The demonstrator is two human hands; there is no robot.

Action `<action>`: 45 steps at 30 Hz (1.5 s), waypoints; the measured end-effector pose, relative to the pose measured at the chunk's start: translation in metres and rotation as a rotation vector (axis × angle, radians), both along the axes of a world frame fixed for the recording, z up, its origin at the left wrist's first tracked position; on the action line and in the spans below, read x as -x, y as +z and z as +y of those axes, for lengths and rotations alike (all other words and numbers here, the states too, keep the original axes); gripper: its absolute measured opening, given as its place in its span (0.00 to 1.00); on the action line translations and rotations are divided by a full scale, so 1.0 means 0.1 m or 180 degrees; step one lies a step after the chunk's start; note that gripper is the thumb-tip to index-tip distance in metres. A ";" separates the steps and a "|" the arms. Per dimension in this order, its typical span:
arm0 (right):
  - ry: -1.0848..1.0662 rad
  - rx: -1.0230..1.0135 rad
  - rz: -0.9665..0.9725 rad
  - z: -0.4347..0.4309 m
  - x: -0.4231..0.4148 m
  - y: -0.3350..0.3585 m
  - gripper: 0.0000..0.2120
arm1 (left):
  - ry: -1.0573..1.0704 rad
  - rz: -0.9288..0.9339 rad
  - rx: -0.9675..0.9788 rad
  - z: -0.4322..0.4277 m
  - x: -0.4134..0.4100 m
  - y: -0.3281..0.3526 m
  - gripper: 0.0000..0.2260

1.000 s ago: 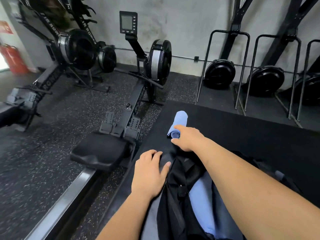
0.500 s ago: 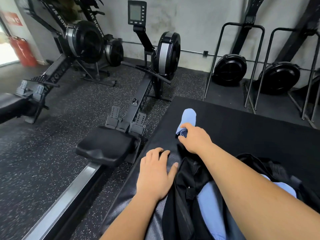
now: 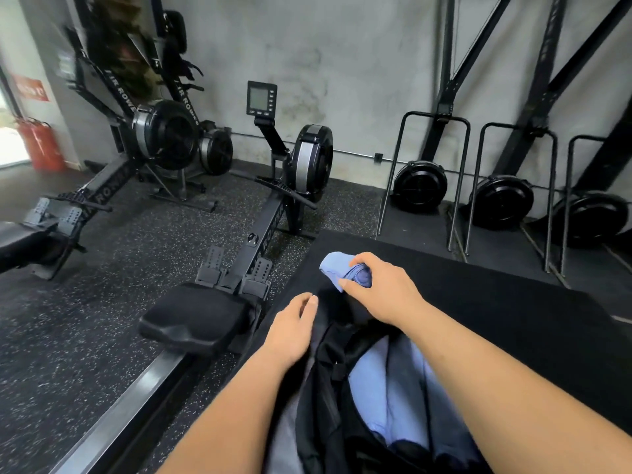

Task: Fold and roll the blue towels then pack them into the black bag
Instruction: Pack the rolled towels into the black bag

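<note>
Towel [image 3: 337,270], blue and rolled: gripping it at its near end with right hand [image 3: 383,289], thumb curling round the near side, fingers curling over the top, spiral end peeking out between them. Holding it over black mat [image 3: 496,302], just beyond bag [image 3: 321,388], far end pointing away and leftward; not managing to tell whether touching mat or hanging just clear.

Pressing left hand [image 3: 290,331] palm-down on bag's left rim, fingers together and loosely bent, fingertips lying on the dark fabric.

Looking down into bag, black, lying open on near part of mat, nearer than both hands. Seeing more towels [image 3: 379,388] packed inside, same blue, lying side by side along bag's length. Seeing grey fabric [image 3: 290,425] along bag's left side.

Facing rower [image 3: 266,234] just left of mat: seat [image 3: 201,316] near left hand, rail [image 3: 130,405] running toward near left corner, monitor [image 3: 261,99] standing up before grey wall [image 3: 342,63]. Glimpsing more rowers [image 3: 164,131] farther left, some tipped upright against wall. Noting three black fan wheels [image 3: 419,186] in tube frames lined along wall to the right, and red extinguisher [image 3: 42,145] at far left beside bright doorway [image 3: 8,145]. Seeing speckled dark floor [image 3: 85,319] spreading under rowers.
</note>
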State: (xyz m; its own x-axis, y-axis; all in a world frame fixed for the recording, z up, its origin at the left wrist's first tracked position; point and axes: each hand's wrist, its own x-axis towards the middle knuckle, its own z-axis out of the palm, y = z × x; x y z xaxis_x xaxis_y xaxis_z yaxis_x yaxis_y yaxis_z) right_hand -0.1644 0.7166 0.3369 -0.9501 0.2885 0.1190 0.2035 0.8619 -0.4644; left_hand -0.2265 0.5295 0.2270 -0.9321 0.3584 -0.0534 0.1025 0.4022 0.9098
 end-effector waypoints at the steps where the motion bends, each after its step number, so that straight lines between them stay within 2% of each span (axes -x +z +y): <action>1: 0.0044 0.0084 0.0082 -0.03 -0.10 0.05 0.21 | 0.0059 -0.0016 -0.0091 0.03 -0.05 0.11 0.20; 3: 0.0121 0.0286 0.0295 -0.09 -0.33 0.15 0.18 | 0.0099 -0.0019 -0.0266 0.10 -0.16 0.37 0.20; 6: 0.0245 0.0572 0.0490 -0.16 -0.66 0.27 0.15 | 0.0059 0.0129 -0.0598 0.19 -0.32 0.73 0.26; 8: 0.0343 0.0697 0.0476 -0.17 -0.88 0.33 0.11 | 0.0049 0.0079 -0.0624 0.22 -0.48 0.94 0.22; 12: 0.0550 0.0981 0.0156 -0.08 -1.24 0.44 0.05 | 0.0062 -0.0205 -0.1110 0.30 -0.82 1.09 0.28; 16: 0.0459 0.1548 -0.0205 0.07 -1.60 0.56 0.09 | -0.0328 -0.0545 -0.1527 0.45 -1.12 1.08 0.30; 21: -0.0208 0.1505 0.0132 0.32 -1.85 0.46 0.11 | -0.0954 -0.0238 -0.1124 0.67 -1.47 1.11 0.29; 25: -0.0597 0.1342 0.0123 0.38 -1.96 0.36 0.28 | -0.1152 -0.0214 -0.0761 0.74 -1.65 1.07 0.27; 27: -0.0626 0.1168 0.0065 0.38 -1.97 0.30 0.36 | -0.1049 -0.0274 -0.0464 0.73 -1.64 1.00 0.33; 28: -0.0676 0.1036 0.0059 0.37 -1.98 0.24 0.37 | -0.0982 -0.0203 -0.0275 0.71 -1.63 0.96 0.34; 31: -0.0882 0.0557 -0.0089 0.23 -2.02 -0.07 0.34 | -0.0770 0.0481 0.0356 0.61 -1.59 0.86 0.28; 34: -0.0953 0.0390 -0.0485 0.01 -2.07 -0.34 0.31 | -0.0893 0.1220 0.0882 0.50 -1.55 0.76 0.23; 38: -0.0918 -0.0488 -0.0487 -0.06 -1.94 -0.31 0.28 | -0.1012 0.2006 0.1608 0.45 -1.39 0.58 0.18; 42: -0.0696 -0.0754 -0.0278 0.04 -1.72 -0.19 0.25 | -0.1036 0.2164 0.1770 0.49 -1.22 0.50 0.17; 45: -0.0457 -0.0689 -0.0590 0.14 -1.66 -0.39 0.29 | -0.1261 0.2280 0.2104 0.56 -1.10 0.48 0.18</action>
